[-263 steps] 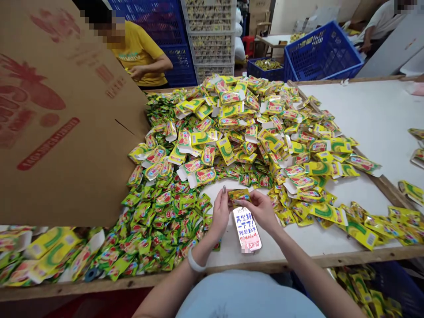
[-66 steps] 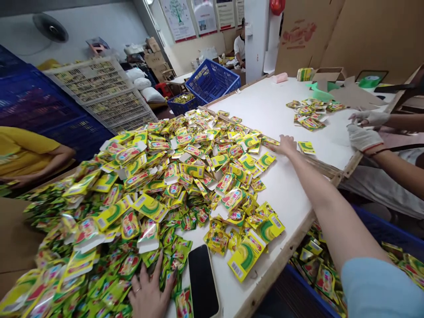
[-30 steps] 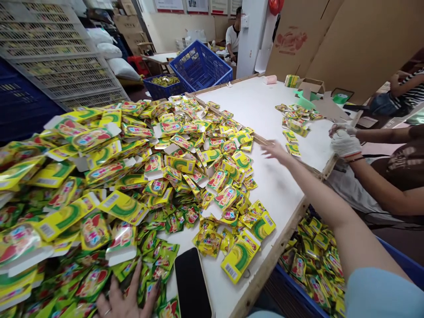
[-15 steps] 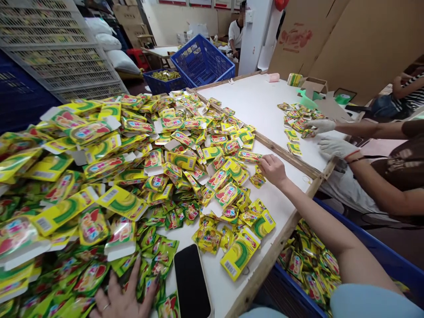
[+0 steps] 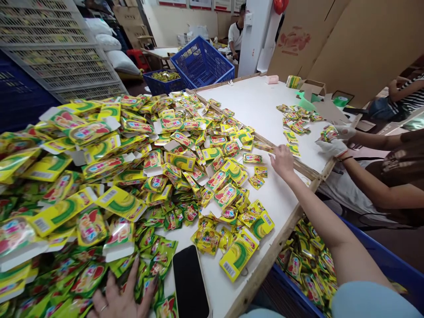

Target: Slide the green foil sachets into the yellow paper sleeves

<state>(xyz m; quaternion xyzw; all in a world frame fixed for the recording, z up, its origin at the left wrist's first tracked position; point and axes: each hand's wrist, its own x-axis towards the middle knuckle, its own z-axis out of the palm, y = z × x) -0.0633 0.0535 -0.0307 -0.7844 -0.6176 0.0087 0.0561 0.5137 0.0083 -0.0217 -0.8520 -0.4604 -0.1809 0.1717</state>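
Currently the right hand is stretched far out over the white table, arm nearly straight, palm down, at the wooden strip that crosses the tabletop. Its fingertips rest on a flat sachet lying against that strip; fingers are bent and close together, but whether they pinch the sachet cannot be told. Loose sachets and lie just beside the hand on the near side.

Left hand lies flat at the bottom edge of the view, fingers spread apart, pressing on green sachets at the foot of the heap. A ring shows on one finger.

A black phone, screen dark, lies face up just right of the left hand. The large heap of yellow-green cartons and sachets covers the left half of the table. A blue crate of sachets sits below the table's near edge.

Across the strip, a co-worker's gloved hands hold a packet near a smaller pile. Behind: blue basket, white lattice crates, cardboard sheets, a seated person.
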